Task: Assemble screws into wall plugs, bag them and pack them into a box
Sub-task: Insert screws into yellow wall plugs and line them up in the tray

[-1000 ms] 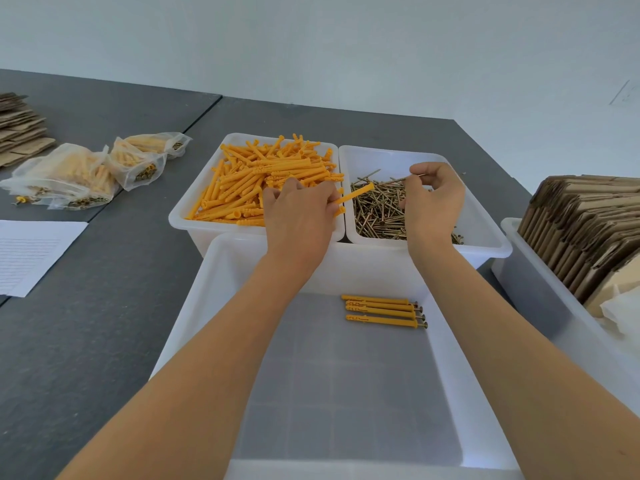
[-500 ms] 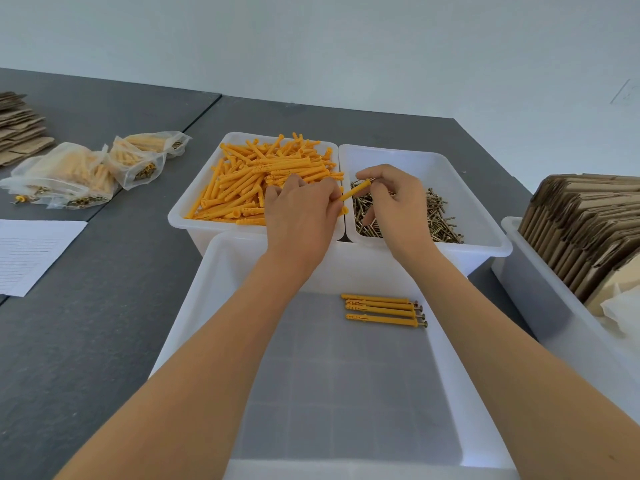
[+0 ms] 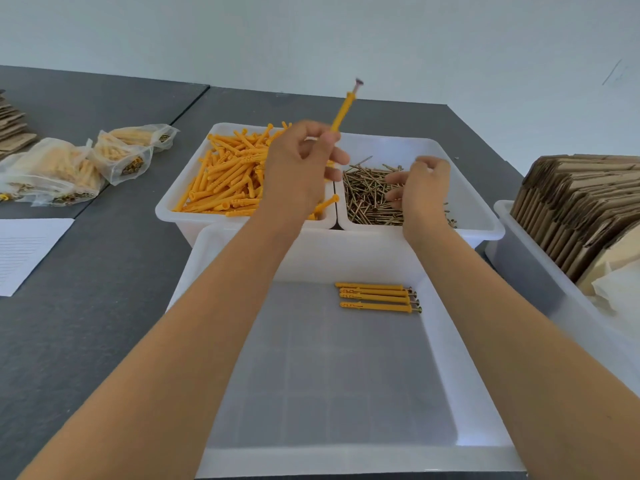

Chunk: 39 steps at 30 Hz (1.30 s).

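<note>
Orange plastic, light and stiff, the assembled plug (image 3: 343, 112) is pinched low by the left hand (image 3: 298, 171) above the far bins; the right hand (image 3: 420, 188), loosely curled, is lowered into the screws (image 3: 367, 195), nothing plainly gripped.

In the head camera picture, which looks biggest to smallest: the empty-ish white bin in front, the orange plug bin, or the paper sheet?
1. Front white bin, though it's nearest.
2. Orange plug bin.
3. Paper sheet, partly cut off.

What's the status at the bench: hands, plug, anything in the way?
Left hand pinches plug with screw, raised. Right hand over screw bin, fingers curled, grip unclear. Four done in front tray. Nothing blocking.
</note>
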Each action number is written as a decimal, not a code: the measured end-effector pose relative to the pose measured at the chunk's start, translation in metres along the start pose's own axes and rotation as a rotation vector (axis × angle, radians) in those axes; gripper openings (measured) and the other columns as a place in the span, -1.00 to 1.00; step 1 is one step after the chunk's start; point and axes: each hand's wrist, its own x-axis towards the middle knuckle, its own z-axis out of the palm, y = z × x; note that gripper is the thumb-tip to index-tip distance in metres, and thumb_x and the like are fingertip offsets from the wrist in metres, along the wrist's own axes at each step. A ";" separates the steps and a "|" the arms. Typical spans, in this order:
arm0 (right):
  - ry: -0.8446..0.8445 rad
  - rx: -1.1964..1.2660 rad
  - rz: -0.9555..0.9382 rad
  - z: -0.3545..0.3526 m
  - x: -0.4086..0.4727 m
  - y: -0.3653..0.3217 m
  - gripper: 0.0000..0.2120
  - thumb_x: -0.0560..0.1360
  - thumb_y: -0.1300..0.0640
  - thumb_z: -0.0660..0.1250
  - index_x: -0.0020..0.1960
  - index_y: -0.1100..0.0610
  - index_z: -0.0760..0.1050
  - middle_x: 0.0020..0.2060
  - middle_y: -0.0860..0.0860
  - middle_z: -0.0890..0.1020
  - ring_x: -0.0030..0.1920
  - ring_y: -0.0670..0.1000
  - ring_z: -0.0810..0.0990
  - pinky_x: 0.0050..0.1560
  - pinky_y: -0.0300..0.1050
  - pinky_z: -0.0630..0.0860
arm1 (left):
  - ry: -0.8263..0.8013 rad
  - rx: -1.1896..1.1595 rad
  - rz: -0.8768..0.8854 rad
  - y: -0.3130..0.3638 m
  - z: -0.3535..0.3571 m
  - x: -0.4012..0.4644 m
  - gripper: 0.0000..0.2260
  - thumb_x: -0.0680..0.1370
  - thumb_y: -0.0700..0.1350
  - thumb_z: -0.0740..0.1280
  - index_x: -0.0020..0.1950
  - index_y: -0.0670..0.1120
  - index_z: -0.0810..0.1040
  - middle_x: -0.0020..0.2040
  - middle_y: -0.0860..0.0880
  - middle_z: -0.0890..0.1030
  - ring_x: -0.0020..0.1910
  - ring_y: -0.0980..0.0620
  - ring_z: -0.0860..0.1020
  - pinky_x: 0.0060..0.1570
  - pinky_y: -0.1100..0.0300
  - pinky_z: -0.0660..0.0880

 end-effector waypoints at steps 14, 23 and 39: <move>0.025 0.110 0.159 -0.003 0.010 0.000 -0.87 0.60 0.26 0.05 0.07 0.16 0.34 -0.35 0.06 0.56 -0.52 -0.04 0.44 -0.48 -0.23 0.42 | -0.926 0.116 -0.171 0.017 -0.016 -0.001 -0.94 0.50 0.01 0.38 -0.11 0.07 0.63 -0.17 0.08 0.56 -0.24 0.17 0.47 -0.20 0.27 0.38; -0.007 0.153 0.184 -0.007 0.011 0.000 -0.85 0.60 0.28 0.04 0.11 0.16 0.33 -0.34 0.08 0.56 -0.51 -0.03 0.44 -0.48 -0.21 0.40 | -1.398 0.715 -0.383 0.002 0.023 -0.033 -0.94 0.54 -0.07 0.42 -0.07 -0.01 0.57 -0.18 0.08 0.65 -0.23 0.19 0.62 -0.22 0.30 0.47; -0.007 0.055 0.145 -0.005 0.010 0.001 -0.84 0.58 0.31 0.03 0.01 0.10 0.33 -0.33 0.06 0.57 -0.54 -0.08 0.44 -0.48 -0.21 0.40 | -1.036 1.399 0.269 -0.029 0.065 -0.078 -0.81 0.54 0.02 0.40 0.09 0.00 0.54 0.05 0.01 0.55 0.02 -0.04 0.56 -0.20 0.15 0.32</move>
